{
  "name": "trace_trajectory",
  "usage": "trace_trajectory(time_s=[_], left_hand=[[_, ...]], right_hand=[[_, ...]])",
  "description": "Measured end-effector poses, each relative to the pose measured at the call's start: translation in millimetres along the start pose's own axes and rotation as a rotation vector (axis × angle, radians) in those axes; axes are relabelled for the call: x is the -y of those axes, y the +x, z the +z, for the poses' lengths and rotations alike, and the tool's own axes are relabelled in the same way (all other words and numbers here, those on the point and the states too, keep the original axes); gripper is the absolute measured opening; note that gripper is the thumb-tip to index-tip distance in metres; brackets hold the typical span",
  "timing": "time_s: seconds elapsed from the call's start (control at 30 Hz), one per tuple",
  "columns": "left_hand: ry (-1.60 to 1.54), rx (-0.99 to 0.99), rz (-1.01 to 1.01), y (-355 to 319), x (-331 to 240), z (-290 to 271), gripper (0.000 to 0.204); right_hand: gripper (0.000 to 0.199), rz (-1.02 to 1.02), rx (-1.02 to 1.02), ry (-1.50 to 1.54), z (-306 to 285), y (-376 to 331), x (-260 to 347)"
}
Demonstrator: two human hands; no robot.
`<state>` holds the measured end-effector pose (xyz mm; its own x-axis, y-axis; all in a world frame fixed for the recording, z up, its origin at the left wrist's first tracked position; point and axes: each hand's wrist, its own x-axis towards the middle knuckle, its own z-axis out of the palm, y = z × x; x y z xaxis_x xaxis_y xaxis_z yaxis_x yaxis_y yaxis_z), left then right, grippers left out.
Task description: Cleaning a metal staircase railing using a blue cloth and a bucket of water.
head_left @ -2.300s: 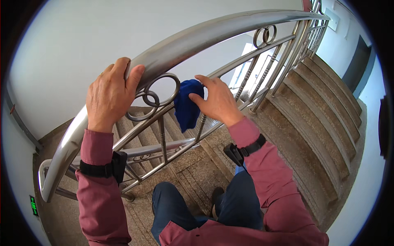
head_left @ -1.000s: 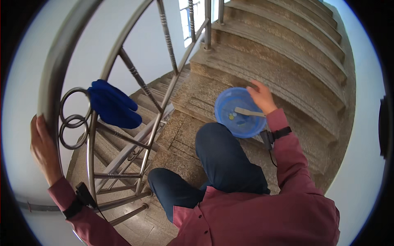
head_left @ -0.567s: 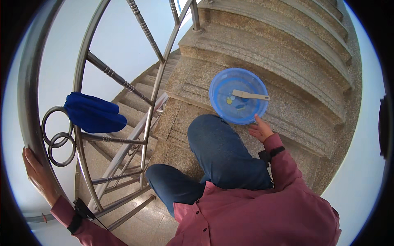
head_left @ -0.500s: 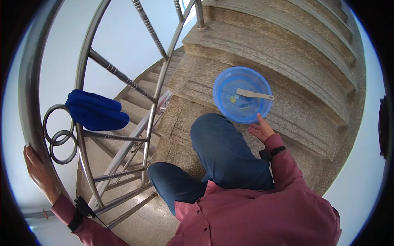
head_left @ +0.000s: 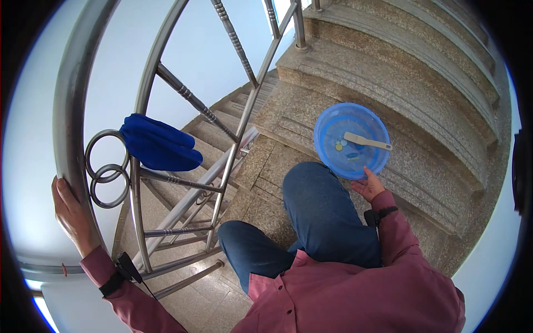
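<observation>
My left hand [head_left: 72, 216] is closed around the thick steel handrail [head_left: 72, 105], just beside two interlocked metal rings [head_left: 109, 186]. Its undermost fingers are hidden. With the thumb at the rim, my right hand [head_left: 371, 185] grips the near edge of a round blue plastic basin [head_left: 323, 130]; the fingers pass partly under it. Inside the basin lie a light-coloured flat brush [head_left: 366, 140], its handle tip resting toward the right rim, and a few small yellow, white and blue pieces too small to name. The basin is above the stone steps, close to my raised right knee.
A dark blue cloth [head_left: 161, 143] hangs over the metal railing [head_left: 136, 205] on my left. Stone steps [head_left: 400, 83] climb away ahead and to the right, and another flight [head_left: 216, 119] descends beyond the railing. A white wall [head_left: 494, 250] bounds the right side.
The view has turned, so the railing, basin and steps appear farther right. Both hands keep their holds; the left has slid slightly forward along the handrail.
</observation>
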<state>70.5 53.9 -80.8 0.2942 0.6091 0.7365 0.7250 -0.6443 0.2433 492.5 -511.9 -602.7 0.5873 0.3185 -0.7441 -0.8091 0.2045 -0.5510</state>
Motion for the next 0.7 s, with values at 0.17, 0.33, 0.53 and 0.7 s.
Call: trace_trajectory(time_s=[0.17, 0.33, 0.53, 0.7], left_hand=[[-0.005, 0.001, -0.014, -1.6, -4.1, -0.6, 0.065], [-0.040, 0.021, -0.033, -3.4, -13.9, -4.9, 0.069], [-0.084, -0.007, 0.017, -3.8, 0.6, -2.3, 0.067], [-0.073, 0.026, -0.024, -0.7, -7.0, 2.7, 0.064]], right_hand=[[0.072, -0.016, 0.025, -0.036, 2.8, -9.7, -0.9], [0.075, 0.020, 0.033, -0.035, 1.5, -12.7, 3.8], [0.077, 0.050, -0.017, -0.081, 1.2, -20.6, 4.4], [0.086, 0.134, -0.047, -0.173, -8.8, -24.0, 9.6]])
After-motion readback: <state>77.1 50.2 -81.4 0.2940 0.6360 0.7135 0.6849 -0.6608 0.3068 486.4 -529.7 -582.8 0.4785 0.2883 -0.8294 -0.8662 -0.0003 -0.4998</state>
